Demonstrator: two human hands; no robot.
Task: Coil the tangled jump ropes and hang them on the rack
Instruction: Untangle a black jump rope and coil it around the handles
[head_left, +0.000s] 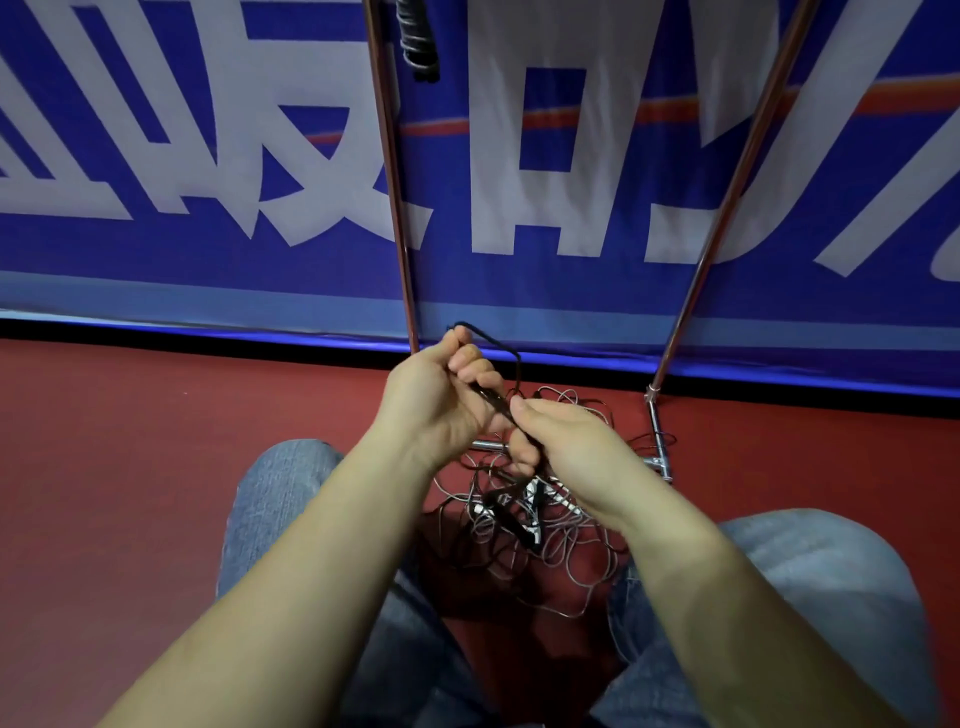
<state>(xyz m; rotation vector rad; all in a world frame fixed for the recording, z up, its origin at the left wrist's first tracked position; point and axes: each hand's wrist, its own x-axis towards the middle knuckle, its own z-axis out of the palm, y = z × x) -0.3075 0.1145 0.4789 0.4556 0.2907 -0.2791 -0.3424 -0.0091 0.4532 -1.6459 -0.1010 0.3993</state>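
At mid-frame my left hand (441, 400) and right hand (566, 441) both grip one thin black cord (498, 345) above the tangled pile of jump ropes (524, 525) on the red floor (156, 441).

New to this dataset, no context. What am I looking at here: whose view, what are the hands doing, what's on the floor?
One picture, from a camera worn on a person's head, looking down past their knees in jeans. No robot: two bare hands. The left hand and right hand both grip one black rope, which loops above the left hand. Below them a tangle of thin ropes lies on the red floor. Behind stands a metal rack against a blue banner; a dark coiled bundle already hangs at the top.
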